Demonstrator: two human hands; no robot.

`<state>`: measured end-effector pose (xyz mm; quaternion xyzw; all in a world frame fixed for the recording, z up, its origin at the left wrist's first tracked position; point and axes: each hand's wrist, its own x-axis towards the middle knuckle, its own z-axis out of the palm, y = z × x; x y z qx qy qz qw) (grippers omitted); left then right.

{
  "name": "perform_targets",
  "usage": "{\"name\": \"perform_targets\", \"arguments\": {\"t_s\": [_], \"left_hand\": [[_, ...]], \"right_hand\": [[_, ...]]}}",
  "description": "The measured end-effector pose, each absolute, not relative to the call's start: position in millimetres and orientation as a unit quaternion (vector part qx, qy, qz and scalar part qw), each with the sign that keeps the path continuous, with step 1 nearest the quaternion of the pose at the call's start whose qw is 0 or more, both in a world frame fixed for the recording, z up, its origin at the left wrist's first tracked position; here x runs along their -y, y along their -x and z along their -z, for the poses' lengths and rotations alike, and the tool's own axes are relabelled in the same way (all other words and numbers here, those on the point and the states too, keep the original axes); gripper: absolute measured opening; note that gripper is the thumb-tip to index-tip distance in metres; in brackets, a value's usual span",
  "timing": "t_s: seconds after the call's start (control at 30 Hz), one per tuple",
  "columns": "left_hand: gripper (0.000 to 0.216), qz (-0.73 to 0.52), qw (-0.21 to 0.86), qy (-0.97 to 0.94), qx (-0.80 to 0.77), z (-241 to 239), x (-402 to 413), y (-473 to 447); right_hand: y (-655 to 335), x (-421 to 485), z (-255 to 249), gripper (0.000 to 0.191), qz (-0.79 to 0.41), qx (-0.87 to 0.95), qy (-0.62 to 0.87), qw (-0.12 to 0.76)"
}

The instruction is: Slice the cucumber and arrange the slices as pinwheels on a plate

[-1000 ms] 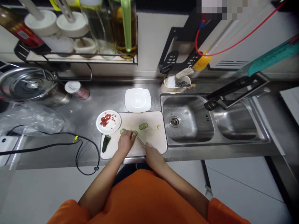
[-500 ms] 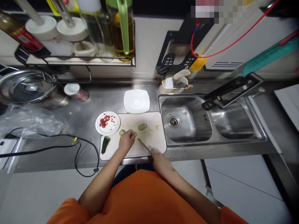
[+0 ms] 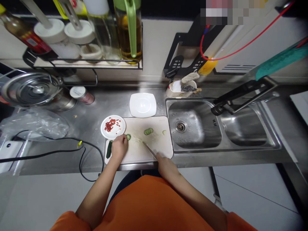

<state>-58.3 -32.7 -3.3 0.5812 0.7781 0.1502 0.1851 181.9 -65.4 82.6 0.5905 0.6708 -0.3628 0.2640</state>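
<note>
My right hand (image 3: 166,165) is wrapped round the handle of a knife (image 3: 150,150), whose blade lies low over the white cutting board (image 3: 137,157). Fingers pinched, my left hand (image 3: 120,147) is at the left part of the board, on cucumber slices (image 3: 128,137) that show past its fingertips. Partly behind that hand lies a dark green cucumber piece (image 3: 109,150). Several overlapping cucumber slices (image 3: 148,131) rest right of the board's middle, and a pale end slice (image 3: 164,132) lies near its right edge.
A round plate (image 3: 122,125) with chopped red bits overlaps the board's upper left. Behind the board stands a square white plate (image 3: 142,106). A double sink (image 3: 192,128) adjoins on the right. At left are a black cable (image 3: 93,147), a plastic bag (image 3: 36,125) and a lidded pot (image 3: 33,93).
My left hand has moved left across the board, from beside the knife tip to the slices near the round plate. The knife in my right hand stays about where it was.
</note>
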Motion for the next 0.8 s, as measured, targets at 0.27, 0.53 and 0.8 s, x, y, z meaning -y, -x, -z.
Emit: {"name": "perform_targets", "arguments": {"t_s": [0.27, 0.53, 0.8], "left_hand": [[0.024, -0.187, 0.199, -0.634, -0.723, -2.8, 17.5, 36.9], [0.024, -0.090, 0.302, -0.673, -0.669, 5.5, -35.9, -23.9], [0.011, -0.118, 0.310, -0.667, -0.667, 9.2, -41.7, -30.0]], "right_hand": [[-182.3, 63.8, -83.8, 0.047, 0.371, -0.668, -0.588, 0.266], [-181.3, 62.4, -87.4, 0.044, 0.366, -0.668, -0.589, 0.270], [-183.9, 62.7, -87.5, 0.041, 0.373, -0.668, -0.589, 0.261]]}}
